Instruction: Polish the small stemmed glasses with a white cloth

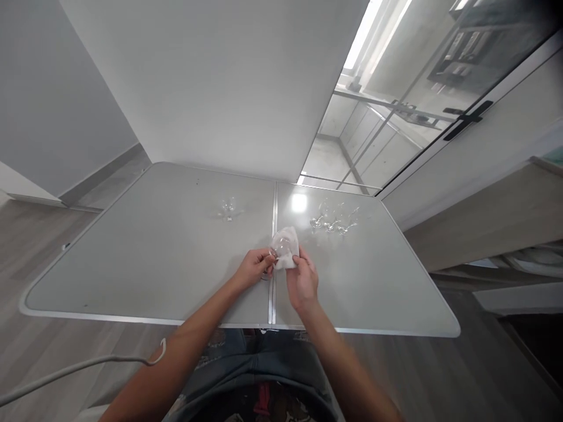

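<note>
Over the table's centre seam I hold a clear stemmed glass tilted on its side. My left hand is closed, its thumb and fingers pinching the glass at the stem end; the foot shows partly below the fingers. A white cloth or tissue wraps behind and around the bowl. My right hand is closed on the cloth, pressing it against the glass from the right. Most of my right fingers are hidden behind the cloth.
Three clear stemmed glasses lie close together at the back right of the grey folding table. Another small clear glass item stands left of the seam. A white wall borders the far edge, with a glass-paned door at right.
</note>
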The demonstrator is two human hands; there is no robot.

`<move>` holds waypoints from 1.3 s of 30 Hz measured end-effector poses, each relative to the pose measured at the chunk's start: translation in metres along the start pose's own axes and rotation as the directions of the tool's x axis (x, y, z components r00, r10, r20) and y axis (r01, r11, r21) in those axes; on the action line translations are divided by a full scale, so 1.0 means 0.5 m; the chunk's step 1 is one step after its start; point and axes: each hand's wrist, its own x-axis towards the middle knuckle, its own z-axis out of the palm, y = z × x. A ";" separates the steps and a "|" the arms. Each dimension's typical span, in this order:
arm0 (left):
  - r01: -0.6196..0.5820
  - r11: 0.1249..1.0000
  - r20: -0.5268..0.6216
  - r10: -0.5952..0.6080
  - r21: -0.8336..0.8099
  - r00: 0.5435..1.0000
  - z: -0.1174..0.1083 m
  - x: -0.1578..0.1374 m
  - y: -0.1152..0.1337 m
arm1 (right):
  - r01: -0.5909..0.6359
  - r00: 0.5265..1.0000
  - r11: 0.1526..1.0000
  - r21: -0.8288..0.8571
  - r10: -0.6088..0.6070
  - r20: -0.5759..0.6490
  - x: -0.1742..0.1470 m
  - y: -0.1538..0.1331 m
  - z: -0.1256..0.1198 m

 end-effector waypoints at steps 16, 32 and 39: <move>-0.238 0.582 0.057 0.312 0.778 0.948 -0.006 -0.019 -0.027 | 0.531 0.721 0.611 -0.587 0.039 0.692 0.095 -0.146 -0.040; -0.106 0.943 -0.312 0.209 0.317 0.927 0.002 -0.007 -0.024 | 0.143 0.977 0.983 -0.112 -0.123 0.174 -0.002 0.041 0.051; -0.154 0.943 -0.152 0.206 0.295 0.967 0.010 -0.005 -0.004 | 0.312 0.950 0.735 -0.602 -0.260 0.175 0.019 0.037 0.028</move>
